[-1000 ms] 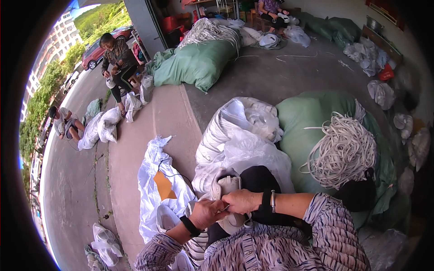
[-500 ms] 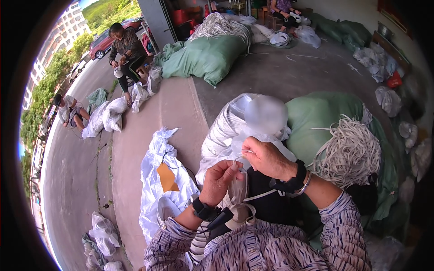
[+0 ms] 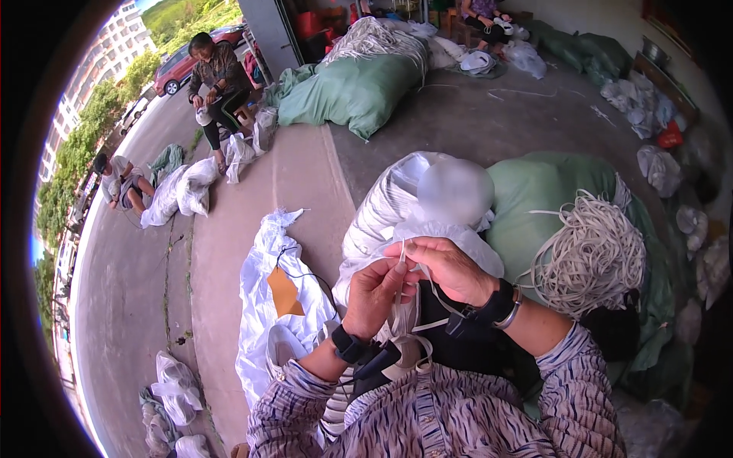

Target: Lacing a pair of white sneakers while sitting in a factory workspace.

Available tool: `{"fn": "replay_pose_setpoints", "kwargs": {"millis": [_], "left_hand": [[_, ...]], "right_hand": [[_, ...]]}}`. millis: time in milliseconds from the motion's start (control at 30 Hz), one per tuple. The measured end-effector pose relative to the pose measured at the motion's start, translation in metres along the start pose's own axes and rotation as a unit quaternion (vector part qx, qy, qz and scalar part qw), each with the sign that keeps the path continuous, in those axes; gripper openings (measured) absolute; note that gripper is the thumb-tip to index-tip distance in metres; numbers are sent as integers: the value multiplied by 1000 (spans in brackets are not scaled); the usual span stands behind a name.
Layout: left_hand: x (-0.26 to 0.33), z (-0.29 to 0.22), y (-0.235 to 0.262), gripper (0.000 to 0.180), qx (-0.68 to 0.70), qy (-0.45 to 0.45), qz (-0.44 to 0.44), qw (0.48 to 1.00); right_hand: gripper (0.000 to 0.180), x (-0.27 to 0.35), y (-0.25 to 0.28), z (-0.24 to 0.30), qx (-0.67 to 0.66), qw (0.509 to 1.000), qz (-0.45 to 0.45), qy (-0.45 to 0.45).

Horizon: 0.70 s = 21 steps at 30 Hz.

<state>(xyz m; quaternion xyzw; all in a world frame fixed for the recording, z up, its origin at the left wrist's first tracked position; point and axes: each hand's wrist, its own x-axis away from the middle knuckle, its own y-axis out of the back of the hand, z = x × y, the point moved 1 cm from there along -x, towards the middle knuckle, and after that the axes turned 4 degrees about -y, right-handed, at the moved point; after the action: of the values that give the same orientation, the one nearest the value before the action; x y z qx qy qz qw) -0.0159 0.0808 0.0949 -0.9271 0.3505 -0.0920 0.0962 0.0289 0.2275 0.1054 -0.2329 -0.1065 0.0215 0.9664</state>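
My left hand (image 3: 376, 296) and my right hand (image 3: 450, 269) meet above my lap, fingertips pinched together on a thin pale shoelace (image 3: 402, 249). A short end of it stands up between them. Below my hands lies a light beige shoe (image 3: 403, 359), partly hidden by my hands and sleeves. Another pale strand (image 3: 441, 325) runs across the dark cloth on my lap. By my left forearm a pale shoe (image 3: 284, 345) rests on a white sack (image 3: 263, 305). To the right of my right hand sits a tangled heap of flat cream laces (image 3: 592, 256).
A green sack (image 3: 550, 187) stands under the lace heap, beside a white bag (image 3: 382, 206) with a blurred round patch. An orange-brown piece (image 3: 285, 292) lies on the white sack. Beyond are a large green bundle (image 3: 351, 95), a seated person (image 3: 217, 88) and another (image 3: 122, 183).
My right hand has come down and turned, its fingers now against the left fingertips. Earlier it was raised slightly apart, pinching the lace. My left hand has barely moved.
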Motion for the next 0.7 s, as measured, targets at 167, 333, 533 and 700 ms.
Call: {"fn": "replay_pose_setpoints", "kwargs": {"millis": [167,333,533,700], "left_hand": [[-2,5,2,23,-31,-60,10,998],[27,19,18,70,-494,-234,-29,837],[65,75,42,95,-602,-163,91,776],[67,72,40,96,-619,-152,101,764]], "right_hand": [[33,-5,-3,-5,9,1000,13,-1],[34,-12,10,0,14,997,-71,39],[30,-18,73,55,4,988,-153,13],[39,20,155,254,-41,896,-292,332]]}}
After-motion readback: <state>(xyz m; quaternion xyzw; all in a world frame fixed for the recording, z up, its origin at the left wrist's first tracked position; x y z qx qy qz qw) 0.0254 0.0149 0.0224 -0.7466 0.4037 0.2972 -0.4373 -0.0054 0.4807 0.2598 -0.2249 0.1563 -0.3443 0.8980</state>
